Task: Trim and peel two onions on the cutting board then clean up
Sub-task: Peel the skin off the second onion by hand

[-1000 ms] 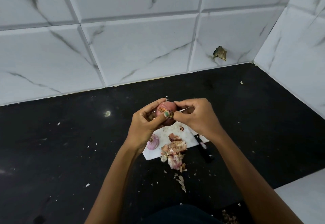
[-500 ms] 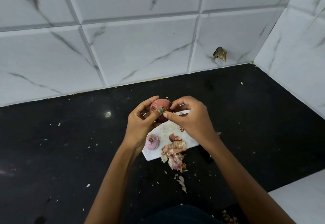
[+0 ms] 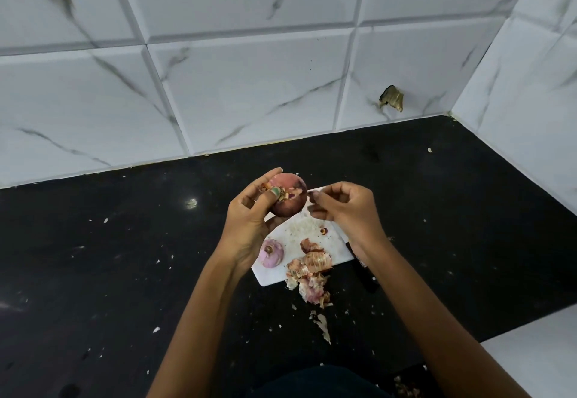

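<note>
My left hand (image 3: 249, 219) holds a red onion (image 3: 288, 199) with its skin on above the white cutting board (image 3: 296, 232); the thumb presses on the onion's trimmed end. Just to the onion's right, my right hand (image 3: 343, 210) has its fingers curled, fingertips pinched close to the onion's side, and I cannot tell whether a scrap of skin is between them. A peeled pale purple onion (image 3: 271, 252) lies on the board's left part. A black-handled knife (image 3: 363, 272) lies by the board's right edge, mostly hidden under my right wrist.
A heap of onion skins (image 3: 309, 276) spills over the board's near edge onto the black counter (image 3: 125, 257). Small skin flakes are scattered over the counter. White marble-look tiled walls stand behind and to the right. A white surface (image 3: 537, 350) lies at the near right.
Both hands have lifted the onion slightly and turned it. My right hand has pulled away from the onion's top to its right side.
</note>
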### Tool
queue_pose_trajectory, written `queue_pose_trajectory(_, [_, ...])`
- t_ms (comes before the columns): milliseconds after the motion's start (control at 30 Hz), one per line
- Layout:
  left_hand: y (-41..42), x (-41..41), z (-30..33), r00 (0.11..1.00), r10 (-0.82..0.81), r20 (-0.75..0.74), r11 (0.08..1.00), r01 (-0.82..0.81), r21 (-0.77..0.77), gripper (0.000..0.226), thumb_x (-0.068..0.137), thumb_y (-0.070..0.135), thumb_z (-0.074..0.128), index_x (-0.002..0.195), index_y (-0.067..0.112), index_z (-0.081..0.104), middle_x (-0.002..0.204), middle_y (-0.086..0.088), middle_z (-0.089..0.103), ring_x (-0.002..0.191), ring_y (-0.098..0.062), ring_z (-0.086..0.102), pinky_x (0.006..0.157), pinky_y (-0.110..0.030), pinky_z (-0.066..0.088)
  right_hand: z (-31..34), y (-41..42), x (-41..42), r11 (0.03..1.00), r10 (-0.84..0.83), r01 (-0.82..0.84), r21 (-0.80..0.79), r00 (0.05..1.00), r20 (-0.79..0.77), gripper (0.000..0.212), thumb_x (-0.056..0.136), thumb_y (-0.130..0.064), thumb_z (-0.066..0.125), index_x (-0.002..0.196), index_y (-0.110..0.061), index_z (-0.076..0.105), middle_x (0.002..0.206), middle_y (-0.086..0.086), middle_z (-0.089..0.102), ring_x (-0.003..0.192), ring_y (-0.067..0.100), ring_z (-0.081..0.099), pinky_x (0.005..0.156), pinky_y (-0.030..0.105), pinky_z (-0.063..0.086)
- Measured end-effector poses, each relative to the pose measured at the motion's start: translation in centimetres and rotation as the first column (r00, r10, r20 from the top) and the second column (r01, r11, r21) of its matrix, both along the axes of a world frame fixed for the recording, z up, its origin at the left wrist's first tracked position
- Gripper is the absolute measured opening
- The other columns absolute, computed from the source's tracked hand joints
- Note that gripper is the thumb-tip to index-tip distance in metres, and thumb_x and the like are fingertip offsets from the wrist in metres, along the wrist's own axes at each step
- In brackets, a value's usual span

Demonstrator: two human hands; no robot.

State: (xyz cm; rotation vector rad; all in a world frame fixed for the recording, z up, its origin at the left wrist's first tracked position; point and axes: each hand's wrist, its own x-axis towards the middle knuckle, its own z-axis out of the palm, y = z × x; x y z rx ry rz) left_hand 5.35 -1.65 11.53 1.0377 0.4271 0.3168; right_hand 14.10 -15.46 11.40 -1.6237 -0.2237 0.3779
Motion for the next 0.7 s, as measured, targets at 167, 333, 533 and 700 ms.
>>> queue_pose_trajectory(167, [0.2,0.0,-0.2,1.0,-0.01,-0.021,1.0,0.009,-0.013,0.026,0.096,0.006,0.051,0.113,0.015,0.069,0.12,-0.016,0.065,0.11,-0.032,0.062,0.076,-0.031,0.059,-4.8,-0.9,0.8,0.862,0.18,-0.12,-0.493,0.981,0.075,0.014,0.083,-0.004,0.068,0.074,-0.013,0.062,0.08,0.01,0.07,0.067,0.019,0.068,0.071,0.04,0.06])
queue_pose_trajectory(333, [0.2,-0.1,-0.4,0.998,-0.038,-0.044,0.999,0.039,0.033,0.027,0.097,0.008,0.051,0.116,0.017,0.069,0.124,-0.015,0.064,0.114,-0.031,0.061,0.094,-0.041,0.054,-4.4,-0.8,0.4,0.734,0.355,-0.211,-0.646,0.93,0.099,0.024,0.095,-0.02,0.055,0.089,-0.001,0.068,0.087,0.015,0.069,0.078,0.024,0.067,0.077,0.044,0.055])
queue_pose_trajectory(533, [0.0,-0.1,-0.4,0.998,-0.055,-0.036,0.99,0.06,0.126,0.026,0.095,0.01,0.054,0.116,0.018,0.068,0.115,-0.011,0.069,0.103,-0.025,0.068,0.084,-0.033,0.056,1.8,-0.7,0.1,0.972,0.21,-0.185,-0.143,0.958,0.194,0.017,0.089,-0.022,0.065,0.099,-0.009,0.069,0.089,0.005,0.071,0.077,0.012,0.069,0.065,0.024,0.057])
queue_pose_trajectory(700, [0.0,-0.2,-0.3,0.997,-0.077,-0.013,0.953,0.077,0.291,0.03,0.096,0.004,0.054,0.119,0.018,0.066,0.114,-0.012,0.07,0.094,-0.022,0.07,0.075,-0.025,0.056,2.9,-0.4,-0.6,0.924,0.302,-0.184,-0.336,0.89,0.341,0.023,0.08,-0.024,0.075,0.102,-0.019,0.07,0.092,-0.009,0.07,0.08,0.003,0.067,0.069,0.018,0.055])
